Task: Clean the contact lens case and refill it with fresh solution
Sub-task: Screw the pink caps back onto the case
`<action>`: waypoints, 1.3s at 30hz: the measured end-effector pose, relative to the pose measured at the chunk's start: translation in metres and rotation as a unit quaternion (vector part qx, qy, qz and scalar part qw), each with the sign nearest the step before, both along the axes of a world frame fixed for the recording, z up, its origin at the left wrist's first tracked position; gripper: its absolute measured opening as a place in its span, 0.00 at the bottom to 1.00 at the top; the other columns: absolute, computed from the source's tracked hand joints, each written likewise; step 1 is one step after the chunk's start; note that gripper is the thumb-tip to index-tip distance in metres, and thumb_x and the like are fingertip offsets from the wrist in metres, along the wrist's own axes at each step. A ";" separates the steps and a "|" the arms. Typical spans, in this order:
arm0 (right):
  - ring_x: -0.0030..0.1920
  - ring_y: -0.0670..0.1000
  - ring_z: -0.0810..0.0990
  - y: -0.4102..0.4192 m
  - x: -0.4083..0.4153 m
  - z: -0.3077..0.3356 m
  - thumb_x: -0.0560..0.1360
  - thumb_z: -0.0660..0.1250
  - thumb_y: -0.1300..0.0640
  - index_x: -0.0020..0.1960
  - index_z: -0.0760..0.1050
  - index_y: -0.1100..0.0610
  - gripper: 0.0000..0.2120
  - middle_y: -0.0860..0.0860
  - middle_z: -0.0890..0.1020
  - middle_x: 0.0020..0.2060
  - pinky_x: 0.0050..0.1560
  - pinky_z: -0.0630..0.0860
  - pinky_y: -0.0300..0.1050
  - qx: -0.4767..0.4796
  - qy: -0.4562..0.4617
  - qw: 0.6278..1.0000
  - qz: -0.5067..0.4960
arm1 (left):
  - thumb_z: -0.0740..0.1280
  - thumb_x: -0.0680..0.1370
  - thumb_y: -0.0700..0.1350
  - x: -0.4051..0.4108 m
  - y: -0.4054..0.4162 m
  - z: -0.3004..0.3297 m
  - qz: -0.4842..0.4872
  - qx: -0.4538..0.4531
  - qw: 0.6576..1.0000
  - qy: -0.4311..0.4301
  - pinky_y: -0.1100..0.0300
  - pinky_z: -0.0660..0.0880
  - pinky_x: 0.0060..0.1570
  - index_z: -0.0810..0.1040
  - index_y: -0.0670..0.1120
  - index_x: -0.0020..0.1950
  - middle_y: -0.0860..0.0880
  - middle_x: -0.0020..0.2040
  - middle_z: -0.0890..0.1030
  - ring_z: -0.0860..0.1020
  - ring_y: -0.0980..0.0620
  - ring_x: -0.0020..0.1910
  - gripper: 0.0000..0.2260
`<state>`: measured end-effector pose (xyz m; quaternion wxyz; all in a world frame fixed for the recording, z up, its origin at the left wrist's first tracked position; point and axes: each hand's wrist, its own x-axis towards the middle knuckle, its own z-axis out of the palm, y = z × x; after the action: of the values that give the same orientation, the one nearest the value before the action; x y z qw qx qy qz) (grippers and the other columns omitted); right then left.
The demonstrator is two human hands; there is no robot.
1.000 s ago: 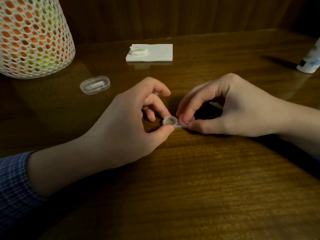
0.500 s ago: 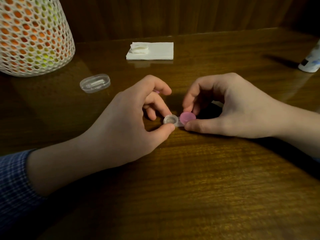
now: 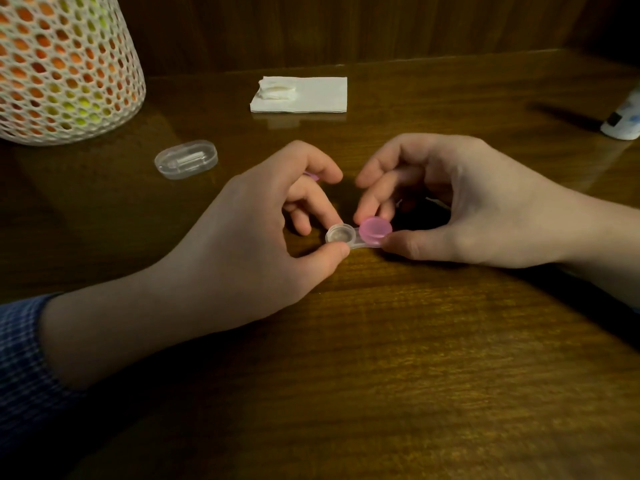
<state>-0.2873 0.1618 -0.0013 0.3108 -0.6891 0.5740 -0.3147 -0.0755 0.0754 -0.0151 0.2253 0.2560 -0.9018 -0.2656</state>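
Dim wooden surface [image 3: 415,358]: lens case [image 3: 353,239] low at centre, left hand [image 3: 263,237] pinching open well, right hand [image 3: 460,202] pinching pink cap [image 3: 375,229]; best twisted gently, case kept level.

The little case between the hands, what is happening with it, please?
A person holds a contact lens case low over a wooden table. The left hand pinches the end whose well is open; the right hand grips the pink cap on the other well. A napkin and a bottle wait behind.
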 end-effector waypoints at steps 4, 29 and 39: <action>0.49 0.48 0.86 0.000 0.001 -0.001 0.65 0.80 0.53 0.61 0.77 0.51 0.26 0.48 0.85 0.52 0.55 0.83 0.49 -0.009 0.010 1.000 -0.017 | 0.76 0.69 0.52 0.000 0.000 0.000 -0.005 -0.002 1.000 0.001 0.74 0.72 0.41 0.73 0.52 0.65 0.60 0.44 0.84 0.81 0.60 0.46 0.27; 0.47 0.46 0.87 -0.001 0.002 -0.002 0.65 0.80 0.51 0.60 0.78 0.51 0.25 0.46 0.87 0.47 0.58 0.82 0.47 -0.016 0.019 1.000 -0.017 | 0.76 0.69 0.53 0.000 -0.001 -0.002 -0.006 -0.006 1.000 0.008 0.75 0.72 0.42 0.74 0.52 0.65 0.59 0.44 0.85 0.81 0.59 0.45 0.26; 0.47 0.47 0.86 -0.001 -0.001 -0.003 0.68 0.80 0.54 0.61 0.78 0.52 0.24 0.47 0.87 0.52 0.56 0.83 0.49 -0.016 0.005 1.000 -0.011 | 0.77 0.69 0.52 0.000 -0.001 -0.001 -0.003 -0.006 1.000 0.005 0.74 0.72 0.41 0.74 0.52 0.65 0.59 0.44 0.85 0.81 0.58 0.45 0.26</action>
<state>-0.2885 0.1608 -0.0040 0.2937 -0.6893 0.5776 -0.3240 -0.0756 0.0743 -0.0162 0.2307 0.2507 -0.9028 -0.2625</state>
